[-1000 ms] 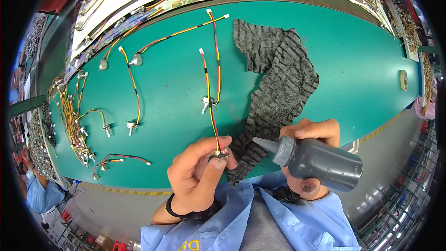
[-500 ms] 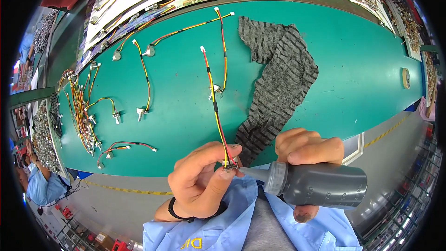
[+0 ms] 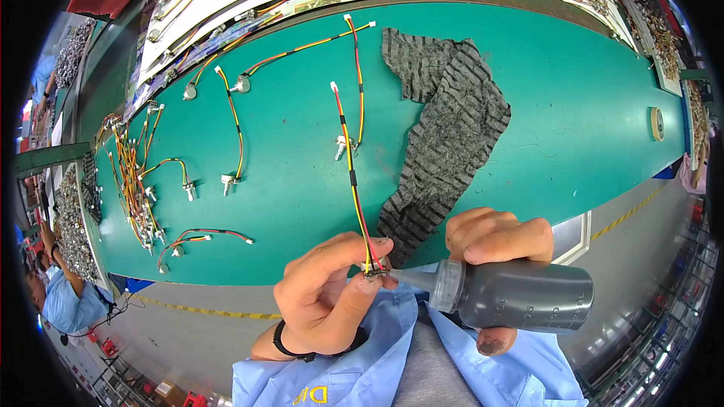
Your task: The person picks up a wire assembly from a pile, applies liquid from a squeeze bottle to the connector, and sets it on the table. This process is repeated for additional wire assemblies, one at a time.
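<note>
A squeeze bottle (image 3: 524,295) lies nearly level in the right hand (image 3: 507,238), its clear cap and tapered nozzle (image 3: 415,280) aimed left; it looks dark grey, though whether the wall or the contents give that colour I cannot tell. The right fingers and thumb close around it. The left hand (image 3: 323,294) pinches the base of a wired component (image 3: 352,179) at the table's near edge, its cable rising upward. The nozzle tip meets the left fingertips; actual contact with the component is unclear.
</note>
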`<action>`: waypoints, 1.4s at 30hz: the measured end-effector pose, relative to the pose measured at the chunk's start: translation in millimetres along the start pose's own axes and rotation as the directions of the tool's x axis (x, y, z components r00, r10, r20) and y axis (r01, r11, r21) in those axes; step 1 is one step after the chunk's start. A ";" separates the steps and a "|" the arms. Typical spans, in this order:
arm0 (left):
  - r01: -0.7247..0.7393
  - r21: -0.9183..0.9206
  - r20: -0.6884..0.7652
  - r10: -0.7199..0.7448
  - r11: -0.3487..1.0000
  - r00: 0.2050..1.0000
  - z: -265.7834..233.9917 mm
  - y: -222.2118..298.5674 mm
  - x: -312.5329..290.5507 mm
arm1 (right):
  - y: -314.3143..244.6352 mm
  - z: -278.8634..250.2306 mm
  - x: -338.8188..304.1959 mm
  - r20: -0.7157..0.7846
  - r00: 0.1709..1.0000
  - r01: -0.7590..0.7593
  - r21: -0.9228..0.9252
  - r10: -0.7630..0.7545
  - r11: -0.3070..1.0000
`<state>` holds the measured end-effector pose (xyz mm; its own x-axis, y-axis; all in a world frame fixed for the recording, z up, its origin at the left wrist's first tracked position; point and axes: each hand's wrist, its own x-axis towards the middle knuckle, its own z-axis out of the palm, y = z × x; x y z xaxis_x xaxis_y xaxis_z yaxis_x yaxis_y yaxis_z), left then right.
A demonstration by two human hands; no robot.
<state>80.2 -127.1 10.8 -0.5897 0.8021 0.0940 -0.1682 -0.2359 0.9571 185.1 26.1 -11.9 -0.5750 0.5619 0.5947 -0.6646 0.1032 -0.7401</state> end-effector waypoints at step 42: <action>0.085 -0.199 0.018 -0.083 0.976 0.996 4.6 0.4 1.5 | 9.9 23.6 -1.0 -0.081 0.989 0.122 -0.027 -0.124 0.992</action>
<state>82.9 -123.4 12.6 -0.5597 0.8284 0.0189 -0.3713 -0.2711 0.8881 167.9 7.2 -12.4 -0.4471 0.6097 0.6545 -0.7169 0.1932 -0.6698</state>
